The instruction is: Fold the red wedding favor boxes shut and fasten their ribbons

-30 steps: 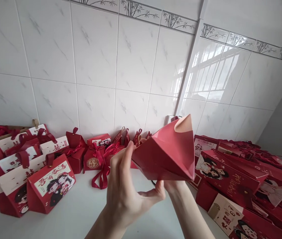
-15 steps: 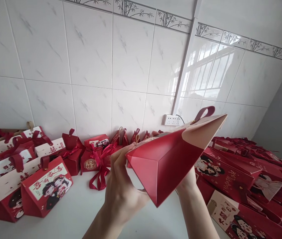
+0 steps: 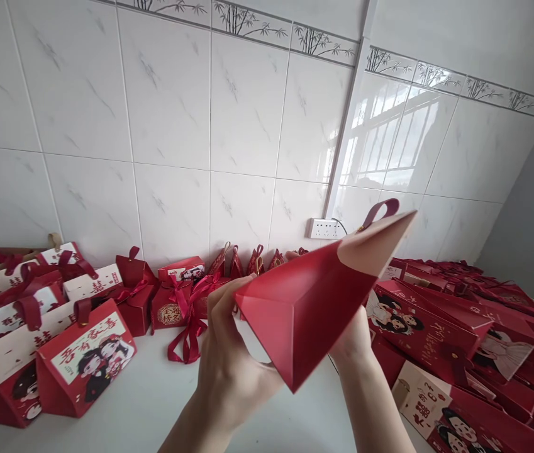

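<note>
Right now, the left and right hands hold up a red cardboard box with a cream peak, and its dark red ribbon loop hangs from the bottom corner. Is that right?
Not quite: the head view shows the dark red ribbon loop at the top, by the cream peak. The left hand and right hand do hold up the red cardboard box.

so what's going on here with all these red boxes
A person is holding a red gift box in both hands above a white table. The left hand grips its near side, while the right hand is partly hidden behind it. The box is tilted, its loop handle at the upper right. Boxes with loops stand to the left, and more red boxes are piled on the right.
</note>
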`<state>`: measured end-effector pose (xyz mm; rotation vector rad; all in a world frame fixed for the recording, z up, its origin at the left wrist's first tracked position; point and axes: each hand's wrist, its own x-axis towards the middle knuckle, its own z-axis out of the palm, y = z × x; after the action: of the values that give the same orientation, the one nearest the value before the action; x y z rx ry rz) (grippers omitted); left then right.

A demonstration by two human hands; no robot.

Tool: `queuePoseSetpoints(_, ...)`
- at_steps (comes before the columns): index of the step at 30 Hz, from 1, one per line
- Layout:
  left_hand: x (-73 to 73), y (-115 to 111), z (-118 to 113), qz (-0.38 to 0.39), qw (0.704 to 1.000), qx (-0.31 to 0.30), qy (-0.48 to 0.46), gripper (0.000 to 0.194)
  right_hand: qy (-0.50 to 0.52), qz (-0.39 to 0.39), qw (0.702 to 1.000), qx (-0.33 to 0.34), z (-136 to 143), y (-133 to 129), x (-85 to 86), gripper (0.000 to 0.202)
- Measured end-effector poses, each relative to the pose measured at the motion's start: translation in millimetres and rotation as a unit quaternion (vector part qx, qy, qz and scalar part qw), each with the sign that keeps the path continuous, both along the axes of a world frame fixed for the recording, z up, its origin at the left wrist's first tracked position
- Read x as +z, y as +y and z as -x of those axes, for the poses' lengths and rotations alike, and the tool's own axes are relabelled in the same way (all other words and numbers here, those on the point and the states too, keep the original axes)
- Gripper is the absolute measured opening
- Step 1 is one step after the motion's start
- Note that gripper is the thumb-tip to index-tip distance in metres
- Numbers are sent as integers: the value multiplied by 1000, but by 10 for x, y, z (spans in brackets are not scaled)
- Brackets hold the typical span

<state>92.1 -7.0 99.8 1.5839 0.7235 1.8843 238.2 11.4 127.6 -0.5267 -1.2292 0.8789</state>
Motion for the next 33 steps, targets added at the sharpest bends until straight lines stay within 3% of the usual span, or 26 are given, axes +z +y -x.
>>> queuePoseSetpoints(3, 113, -45, -9, 64, 996, -37, -54, 70, 30, -17, 999, 4, -18, -8, 10, 33)
queuePoseSetpoints(5, 223, -59, 19, 162, 966, -158, -125, 59, -9, -68, 998, -1, -41, -40, 18, 39)
queuePoseSetpoints(9, 375, -33, 100, 330, 811, -411, -254, 46, -120, -154, 980, -40, -59, -172, 8, 41)
queuePoseSetpoints(11, 386, -14, 112, 361, 748, -474, -293, 48, -162, -172, 970, -59, -40, -252, -1, 42)
queuePoseSetpoints(13, 372, -6, 103, 367, 718, -504, -310, 51, -188, -181, 963, -71, -16, -316, -2, 42)
queuePoseSetpoints(28, 364, -28, 79, 365, 713, -509, -316, 52, -222, -205, 947, -106, -35, -381, 35, 35)
queuePoseSetpoints(33, 352, -25, 80, 339, 736, -492, -317, 42, -327, -234, 899, -174, -23, -433, 57, 29)
